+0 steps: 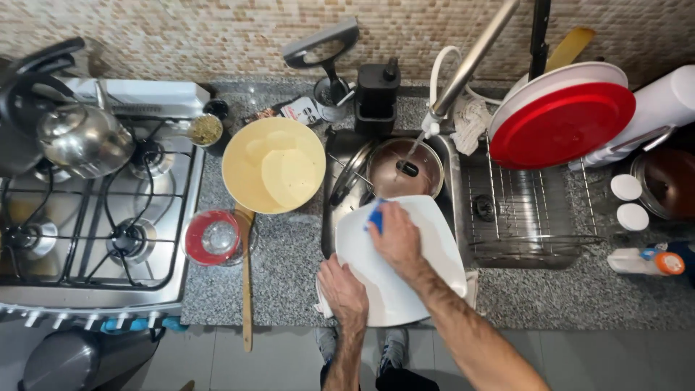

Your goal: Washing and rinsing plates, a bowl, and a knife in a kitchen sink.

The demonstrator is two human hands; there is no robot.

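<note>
My left hand (342,291) grips the near left edge of a large white square plate (427,261), held tilted over the sink (340,210). Pressed flat on the plate's upper face, my right hand (394,235) holds a blue sponge (375,215) whose tip shows past the fingers. Behind the plate, a steel pot (404,168) sits in the sink under the tap (470,65), and a thin stream of water runs into it.
A yellow bowl (273,164), a red-rimmed glass lid (213,237) and a wooden spoon (247,289) lie on the granite counter left of the sink. The gas stove (94,217) with a kettle (83,137) stands at left. A wire drying rack (528,210) with a red plate (561,124) stands at right.
</note>
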